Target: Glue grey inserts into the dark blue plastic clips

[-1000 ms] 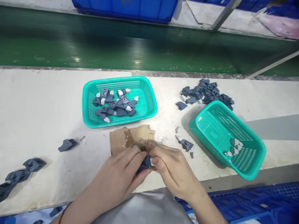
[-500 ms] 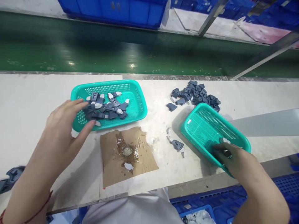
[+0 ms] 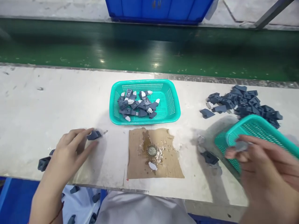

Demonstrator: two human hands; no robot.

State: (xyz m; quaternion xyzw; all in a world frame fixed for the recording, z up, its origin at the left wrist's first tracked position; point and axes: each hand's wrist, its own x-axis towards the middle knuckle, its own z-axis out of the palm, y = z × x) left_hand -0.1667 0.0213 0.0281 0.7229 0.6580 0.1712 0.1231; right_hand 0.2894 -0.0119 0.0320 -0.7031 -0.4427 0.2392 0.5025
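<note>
My left hand point(image 3: 74, 146) is low over the table's left side. Its fingers and thumb are apart around a dark grey plastic part point(image 3: 94, 135); the index fingertip meets the part, while the thumb shows a small gap. Over the right green basket point(image 3: 254, 123), my right hand point(image 3: 259, 161), blurred, pinches a small pale plastic piece point(image 3: 241, 146). Between the hands lies a wet cardboard sheet point(image 3: 137, 155) with a round metal disc point(image 3: 152, 151) and a white piece point(image 3: 153, 166). Behind it, another green basket point(image 3: 171, 116) holds grey parts with white ends.
A heap of dark grey parts point(image 3: 247, 101) lies at the back right. One grey part point(image 3: 209, 157) sits beside the right basket. More parts point(image 3: 44, 163) are near my left wrist. Beyond the table runs a green surface point(image 3: 130, 49), with a blue crate point(image 3: 154, 12) behind it.
My view has swung left. My left hand has left the back basket's edge for the grey part on the table. My right hand has risen from inside the right basket with the pale piece.
</note>
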